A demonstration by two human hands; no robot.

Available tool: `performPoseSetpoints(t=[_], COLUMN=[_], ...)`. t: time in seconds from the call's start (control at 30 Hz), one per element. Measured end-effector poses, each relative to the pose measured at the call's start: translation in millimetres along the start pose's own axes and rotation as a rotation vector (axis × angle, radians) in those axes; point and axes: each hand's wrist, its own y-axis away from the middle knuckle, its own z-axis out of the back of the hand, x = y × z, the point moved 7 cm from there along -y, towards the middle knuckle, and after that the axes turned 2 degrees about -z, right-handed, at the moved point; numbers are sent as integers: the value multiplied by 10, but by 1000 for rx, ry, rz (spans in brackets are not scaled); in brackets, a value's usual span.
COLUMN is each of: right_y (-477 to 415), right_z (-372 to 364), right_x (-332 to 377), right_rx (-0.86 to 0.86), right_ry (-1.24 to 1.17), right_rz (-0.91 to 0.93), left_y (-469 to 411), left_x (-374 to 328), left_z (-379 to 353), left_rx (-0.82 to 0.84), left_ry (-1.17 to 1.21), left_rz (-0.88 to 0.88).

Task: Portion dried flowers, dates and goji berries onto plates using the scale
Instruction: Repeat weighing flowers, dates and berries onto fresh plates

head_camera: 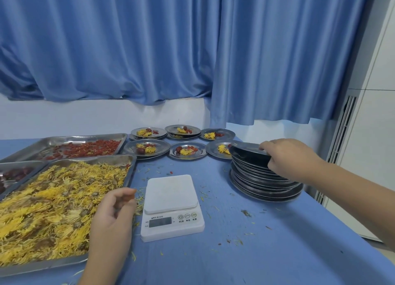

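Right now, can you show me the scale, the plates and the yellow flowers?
scale (pixel 172 193), head view, middle of its white top.
plates (pixel 256 178), head view, stacked rims on the side facing the camera.
flowers (pixel 53 201), head view, middle of the yellow heap.

Blue curtains (pixel 171 49) over white wall (pixel 64 118), vented unit (pixel 363 156) right

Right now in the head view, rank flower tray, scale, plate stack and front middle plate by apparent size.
1. flower tray
2. scale and plate stack: look alike, so not ranked
3. front middle plate, though it sits farther back
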Motion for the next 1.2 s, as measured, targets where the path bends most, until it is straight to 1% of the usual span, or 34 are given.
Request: performPoseSetpoints(t=[0.07, 0.2, 0.3, 0.5, 0.63, 0.77, 0.87, 1.0, 1.2], right_y=[-3, 18, 44, 226, 369, 491, 489, 415, 376], right_z=[26, 63, 192, 505, 544, 342, 95, -54, -154], right_x=[-27, 8, 121, 617, 1136, 1614, 1865, 1940, 1941], right_rx=[-72, -144, -304, -693, -803, -803, -733, -685, -584], right_ry=[-10, 54, 126, -54, -220, -375, -389, -409, -408], right_rz=[-44, -19, 50, 269, 395, 431, 426, 427, 414], left_y=[1, -6, -7, -23, 3, 0, 8, 10, -3], left_x=[-6, 1, 17, 7, -10, 17, 28, -22, -3], left_z=[-1, 2, 10, 9, 70, 169, 192, 203, 215], left_rx=[0, -3, -9, -31, -103, -195, -221, -222, -224], left_ry=[0, 3, 4, 21, 41, 124, 161, 134, 134], left_rz=[-3, 7, 17, 14, 11, 41, 40, -10, 9])
